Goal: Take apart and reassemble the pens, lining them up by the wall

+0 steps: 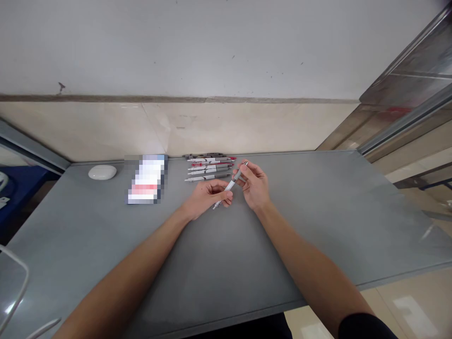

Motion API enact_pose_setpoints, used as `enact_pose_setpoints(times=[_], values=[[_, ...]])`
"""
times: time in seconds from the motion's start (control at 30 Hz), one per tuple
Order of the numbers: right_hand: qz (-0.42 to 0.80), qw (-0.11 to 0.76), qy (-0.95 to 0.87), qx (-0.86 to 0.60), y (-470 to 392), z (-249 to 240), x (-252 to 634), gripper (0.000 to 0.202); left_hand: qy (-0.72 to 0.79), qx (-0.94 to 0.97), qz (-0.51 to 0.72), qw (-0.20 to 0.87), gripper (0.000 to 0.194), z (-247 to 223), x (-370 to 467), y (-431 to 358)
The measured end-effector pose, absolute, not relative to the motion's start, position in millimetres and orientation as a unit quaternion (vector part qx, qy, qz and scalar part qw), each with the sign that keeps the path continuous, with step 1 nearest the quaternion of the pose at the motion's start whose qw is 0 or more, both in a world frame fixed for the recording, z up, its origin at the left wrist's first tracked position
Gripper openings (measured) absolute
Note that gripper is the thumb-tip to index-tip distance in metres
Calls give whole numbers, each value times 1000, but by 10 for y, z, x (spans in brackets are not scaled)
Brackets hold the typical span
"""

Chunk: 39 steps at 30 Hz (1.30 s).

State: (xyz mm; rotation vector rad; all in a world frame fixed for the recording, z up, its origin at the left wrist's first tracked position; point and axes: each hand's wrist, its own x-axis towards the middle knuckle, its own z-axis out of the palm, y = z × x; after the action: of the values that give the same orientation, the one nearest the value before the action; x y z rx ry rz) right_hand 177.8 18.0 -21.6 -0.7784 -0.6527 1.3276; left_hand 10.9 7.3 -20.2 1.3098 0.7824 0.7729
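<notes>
Click pen (229, 186) aslant, near the row of pens (208, 177) — left hand (205, 197) fingers clamped on white barrel, right hand (257, 187) fingers on gray grip. Light pinch, steady barrel, both ends in line — best control.

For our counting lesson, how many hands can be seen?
2: the left hand and the right hand, both holding one pen above the grey table.

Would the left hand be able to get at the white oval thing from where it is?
Probably yes: the left hand would have to let go of the pen or carry it along, and pass the phone lying between.
</notes>
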Motion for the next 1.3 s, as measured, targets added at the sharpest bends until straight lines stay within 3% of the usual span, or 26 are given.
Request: enact_pose_setpoints(times=[0.37,0.73,1.3], values=[[618,652,-300,-320,159,-198,1792,25,320,617,289,658,32,-137,82,75],[599,658,-301,-342,169,-208,1772,20,368,595,318,640,26,-198,82,69],[557,681,-309,-362,165,-141,1881,21,318,558,306,703,47,-154,70,42]])
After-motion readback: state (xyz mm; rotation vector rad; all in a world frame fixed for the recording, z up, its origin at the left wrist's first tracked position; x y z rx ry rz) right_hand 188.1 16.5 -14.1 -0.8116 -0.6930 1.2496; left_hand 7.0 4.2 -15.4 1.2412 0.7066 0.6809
